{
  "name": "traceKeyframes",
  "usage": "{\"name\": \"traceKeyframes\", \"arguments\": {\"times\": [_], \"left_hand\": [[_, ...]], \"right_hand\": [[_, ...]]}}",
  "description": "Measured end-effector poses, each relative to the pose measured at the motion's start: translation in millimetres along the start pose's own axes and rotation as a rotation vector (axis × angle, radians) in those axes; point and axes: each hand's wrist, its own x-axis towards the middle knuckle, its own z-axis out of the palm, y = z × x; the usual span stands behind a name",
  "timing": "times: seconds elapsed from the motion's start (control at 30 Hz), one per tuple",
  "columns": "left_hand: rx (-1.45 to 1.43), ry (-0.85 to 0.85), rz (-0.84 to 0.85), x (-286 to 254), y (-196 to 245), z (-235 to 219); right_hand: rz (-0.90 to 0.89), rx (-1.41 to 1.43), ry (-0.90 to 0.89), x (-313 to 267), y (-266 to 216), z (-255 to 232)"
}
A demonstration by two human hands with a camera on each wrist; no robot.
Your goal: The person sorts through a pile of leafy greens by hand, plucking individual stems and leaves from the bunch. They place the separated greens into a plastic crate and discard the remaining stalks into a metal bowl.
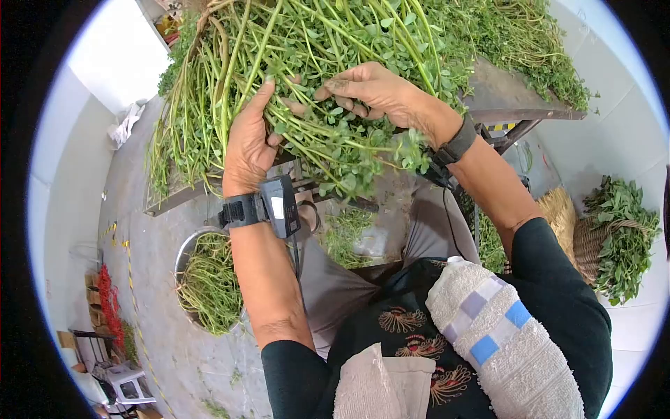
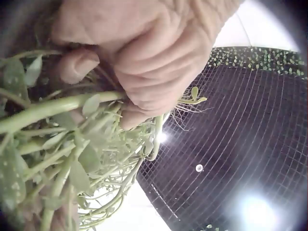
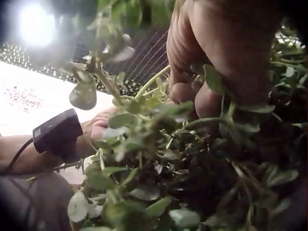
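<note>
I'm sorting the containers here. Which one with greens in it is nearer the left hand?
The round grey tub of stems, beside the left forearm; the woven basket of leafy greens sits beyond the right arm.

The head view's far edge cuts off the green heap (image 1: 335, 38). Stems (image 1: 310, 130) partly hide the left hand (image 1: 249, 143); the heap covers much of the table (image 1: 499, 96). Red writing (image 3: 24, 97) is illegibly small.

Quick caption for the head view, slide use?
Left hand holding leafy green stems, right hand among the leaves, a round basin of greens on the floor.
</note>
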Motion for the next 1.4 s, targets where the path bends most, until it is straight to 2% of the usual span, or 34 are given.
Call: {"name": "traceKeyframes", "arguments": {"times": [0.17, 0.23, 0.27, 0.3, 0.37, 0.4, 0.5, 0.53, 0.6, 0.63, 0.7, 0.77, 0.83, 0.87, 0.97, 1.03, 1.13, 1.17, 1.2, 1.23, 1.27, 1.3, 1.37, 1.4], "left_hand": [[0.059, 0.086, -0.041, -1, 3, 1], [0.008, 0.031, -0.035, 4, -3, -4], [-0.043, -0.022, -0.026, 4, -3, -3], [-0.044, -0.021, -0.028, 3, -3, -2], [0.193, 0.088, 0.050, 2, -4, 2], [0.219, 0.122, 0.054, 3, -7, 0], [0.287, 0.129, 0.014, 8, -9, -5], [0.288, 0.126, 0.013, 8, -10, -6], [0.185, 0.096, -0.016, 5, -9, -4], [0.189, 0.095, -0.019, 5, -8, -3], [0.226, 0.140, 0.009, 3, -7, -2], [0.190, 0.115, 0.010, 7, -11, -2], [0.128, 0.018, 0.036, 6, -12, 3], [0.147, -0.008, 0.045, 7, -11, 3], [0.131, -0.019, 0.025, 5, -10, 3], [0.146, -0.021, 0.041, 5, -9, 6], [0.126, 0.008, 0.020, 9, -13, 2], [0.084, 0.043, -0.004, 11, -13, -3], [0.082, -0.045, 0.008, 11, -12, -5], [0.077, -0.045, 0.008, 10, -13, -6], [0.075, -0.043, -0.003, 9, -12, -4], [0.074, -0.042, -0.012, 9, -11, -2], [0.131, -0.031, 0.027, 10, -11, 0], [0.092, 0.001, 0.002, 10, -12, 2]], "right_hand": [[0.012, 0.056, 0.000, 2, -3, 14], [-0.040, -0.086, -0.051, 5, 1, 19], [-0.122, -0.175, -0.049, 7, 3, 19], [-0.120, -0.174, -0.050, 9, 4, 19], [-0.311, -0.379, 0.030, 12, 5, 17], [-0.310, -0.380, 0.028, 13, 5, 16], [-0.486, -0.872, 0.240, 14, 3, 9], [-0.484, -0.872, 0.243, 19, 4, 8], [-0.423, -0.567, 0.518, 28, 7, 7], [-0.422, -0.563, 0.520, 29, 10, 5], [-0.153, 0.224, 0.401, 21, -4, 6], [-0.107, 0.230, 0.402, 6, -11, 19], [0.021, 0.127, 0.168, -3, -12, 22], [0.025, 0.150, 0.063, -2, -5, 20], [0.056, 0.168, -0.036, -2, 10, 21], [0.030, 0.160, -0.035, -3, 12, 27], [-0.085, -0.005, 0.062, -5, 0, 29], [0.003, 0.094, 0.049, 1, 3, 18], [-0.023, 0.181, 0.041, 0, 0, 10], [-0.050, 0.267, 0.035, -1, -2, 3], [-0.081, 0.145, 0.052, 0, -4, -1], [-0.082, 0.142, 0.057, -2, -3, -1], [0.046, 0.142, -0.020, -3, -1, 2], [0.052, 0.251, -0.149, -4, 1, 1]]}}
